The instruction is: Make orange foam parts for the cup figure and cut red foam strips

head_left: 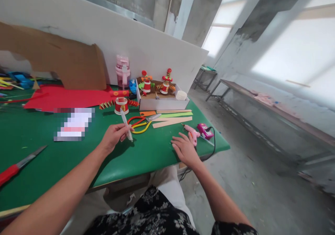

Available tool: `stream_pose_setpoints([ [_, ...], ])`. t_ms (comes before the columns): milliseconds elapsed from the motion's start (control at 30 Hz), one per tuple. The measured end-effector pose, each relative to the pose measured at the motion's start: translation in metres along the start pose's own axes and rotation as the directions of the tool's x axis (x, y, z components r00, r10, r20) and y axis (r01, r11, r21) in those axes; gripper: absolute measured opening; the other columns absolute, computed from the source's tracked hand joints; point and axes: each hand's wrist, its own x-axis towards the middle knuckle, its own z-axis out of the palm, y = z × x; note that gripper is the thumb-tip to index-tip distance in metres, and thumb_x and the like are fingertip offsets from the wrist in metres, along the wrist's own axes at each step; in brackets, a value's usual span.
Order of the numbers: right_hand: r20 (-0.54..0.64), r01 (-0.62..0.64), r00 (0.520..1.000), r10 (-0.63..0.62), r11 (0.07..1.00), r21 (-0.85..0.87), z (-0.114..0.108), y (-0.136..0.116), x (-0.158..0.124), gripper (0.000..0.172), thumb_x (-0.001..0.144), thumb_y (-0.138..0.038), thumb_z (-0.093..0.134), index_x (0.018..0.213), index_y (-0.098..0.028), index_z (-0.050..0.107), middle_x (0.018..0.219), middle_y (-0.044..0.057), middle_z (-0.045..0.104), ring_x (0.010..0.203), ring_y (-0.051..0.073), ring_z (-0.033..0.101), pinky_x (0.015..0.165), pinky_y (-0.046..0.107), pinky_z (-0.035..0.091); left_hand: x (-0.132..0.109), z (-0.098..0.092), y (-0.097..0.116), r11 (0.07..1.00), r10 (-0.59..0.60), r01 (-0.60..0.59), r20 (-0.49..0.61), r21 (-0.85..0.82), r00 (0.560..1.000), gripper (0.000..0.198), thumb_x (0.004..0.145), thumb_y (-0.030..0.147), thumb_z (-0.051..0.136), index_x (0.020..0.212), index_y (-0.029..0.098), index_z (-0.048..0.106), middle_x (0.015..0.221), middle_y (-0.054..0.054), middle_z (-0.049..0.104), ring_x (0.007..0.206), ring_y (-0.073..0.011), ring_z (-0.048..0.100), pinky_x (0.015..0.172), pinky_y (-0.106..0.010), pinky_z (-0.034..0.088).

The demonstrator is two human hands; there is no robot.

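My left hand [115,136] pinches a slim whitish pen [125,123], held tilted above the green table. Just behind its tip stands a red and white paper cup figure [121,106] with folded orange paper arms. Scissors [142,124] with red and yellow handles lie to the right of that hand. My right hand [184,147] rests on the table, fingers spread and holding nothing. Close beside its fingertips is a pink glue gun [193,133], with a purple box [205,131] next to it.
A white box [164,104] holds two finished-looking cup figures [165,87] and a white roll. Paper strips [172,121] lie before it. Red paper [68,97], a pink bottle [123,72] and a red-handled knife [22,165] are leftward. A black cord hangs off the right edge.
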Motion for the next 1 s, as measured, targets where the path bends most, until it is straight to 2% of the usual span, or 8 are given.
stream_pose_setpoints([
  [100, -0.042, -0.081, 0.996, 0.080, 0.996, -0.039, -0.003, 0.002, 0.010, 0.039, 0.100, -0.027, 0.041, 0.130, -0.021, 0.066, 0.130, 0.008, 0.068, 0.127, 0.029, 0.050, 0.117, 0.054, 0.019, 0.000, 0.000, 0.000, 1.000, -0.001, 0.001, 0.015, 0.002, 1.000, 0.032, 0.069, 0.048, 0.067, 0.066, 0.017, 0.072, 0.043, 0.001, 0.050, 0.040, -0.0100, 0.038, 0.041, -0.024, 0.031],
  [200, 0.013, -0.098, 0.995, 0.102, 0.980, -0.173, -0.003, -0.004, 0.031, 0.041, 0.100, -0.026, 0.041, 0.136, -0.017, 0.060, 0.130, 0.012, 0.065, 0.119, 0.029, 0.051, 0.109, 0.049, 0.028, -0.001, 0.000, 0.000, 1.000, 0.001, -0.001, 0.010, 0.007, 1.000, 0.032, 0.070, 0.048, 0.067, 0.066, 0.017, 0.072, 0.043, 0.002, 0.048, 0.040, -0.0102, 0.038, 0.041, -0.024, 0.031],
  [367, 0.087, -0.089, 0.989, 0.117, 0.957, -0.275, 0.001, -0.016, 0.047, 0.035, 0.100, -0.025, 0.041, 0.124, -0.014, 0.064, 0.114, 0.016, 0.067, 0.109, 0.030, 0.051, 0.094, 0.044, 0.035, -0.002, -0.001, 0.002, 1.000, 0.009, -0.009, -0.010, 0.010, 1.000, 0.032, 0.071, 0.047, 0.065, 0.067, 0.017, 0.072, 0.043, 0.002, 0.048, 0.040, -0.0103, 0.038, 0.041, -0.024, 0.031],
  [533, 0.098, -0.101, 0.987, 0.128, 0.963, -0.248, -0.003, -0.014, 0.036, 0.039, 0.100, -0.024, 0.041, 0.131, -0.014, 0.061, 0.120, 0.013, 0.067, 0.109, 0.029, 0.050, 0.095, 0.043, 0.033, -0.001, 0.001, 0.002, 1.000, 0.002, -0.002, 0.001, -0.002, 1.000, 0.031, 0.070, 0.047, 0.066, 0.066, 0.017, 0.072, 0.044, 0.001, 0.049, 0.040, -0.0100, 0.038, 0.041, -0.024, 0.031],
  [633, 0.115, -0.113, 0.984, 0.134, 0.979, -0.171, -0.009, -0.011, 0.028, 0.038, 0.099, -0.024, 0.042, 0.128, -0.017, 0.066, 0.120, 0.010, 0.068, 0.110, 0.028, 0.051, 0.097, 0.043, 0.032, -0.001, 0.002, 0.002, 1.000, -0.007, 0.007, 0.020, -0.008, 1.000, 0.030, 0.068, 0.046, 0.068, 0.066, 0.017, 0.073, 0.044, 0.001, 0.051, 0.040, -0.0098, 0.038, 0.041, -0.023, 0.032],
  [767, 0.064, -0.164, 0.983, 0.171, 0.982, -0.093, -0.009, -0.010, 0.018, 0.038, 0.097, -0.021, 0.043, 0.126, -0.019, 0.068, 0.121, 0.009, 0.068, 0.110, 0.026, 0.052, 0.097, 0.042, 0.034, -0.001, 0.002, 0.003, 1.000, -0.009, 0.009, 0.023, -0.013, 1.000, 0.029, 0.069, 0.046, 0.068, 0.066, 0.017, 0.073, 0.045, 0.000, 0.053, 0.041, -0.0098, 0.038, 0.041, -0.023, 0.033],
  [900, 0.053, -0.168, 0.983, 0.175, 0.979, -0.113, 0.001, -0.023, 0.009, 0.041, 0.098, -0.024, 0.044, 0.135, -0.017, 0.060, 0.126, 0.011, 0.065, 0.111, 0.027, 0.052, 0.097, 0.042, 0.035, -0.002, 0.001, 0.004, 1.000, -0.004, 0.004, 0.011, -0.010, 1.000, 0.029, 0.070, 0.045, 0.068, 0.066, 0.017, 0.073, 0.045, 0.000, 0.052, 0.040, -0.0099, 0.039, 0.040, -0.023, 0.033],
  [1000, 0.066, -0.170, 0.981, 0.181, 0.973, -0.155, 0.005, -0.036, 0.004, 0.038, 0.101, -0.028, 0.042, 0.132, -0.016, 0.062, 0.125, 0.012, 0.065, 0.112, 0.028, 0.052, 0.097, 0.042, 0.034, -0.002, 0.000, 0.004, 1.000, 0.000, 0.000, 0.004, -0.010, 1.000, 0.029, 0.070, 0.045, 0.067, 0.066, 0.017, 0.073, 0.044, 0.000, 0.051, 0.040, -0.0099, 0.038, 0.040, -0.023, 0.032],
])
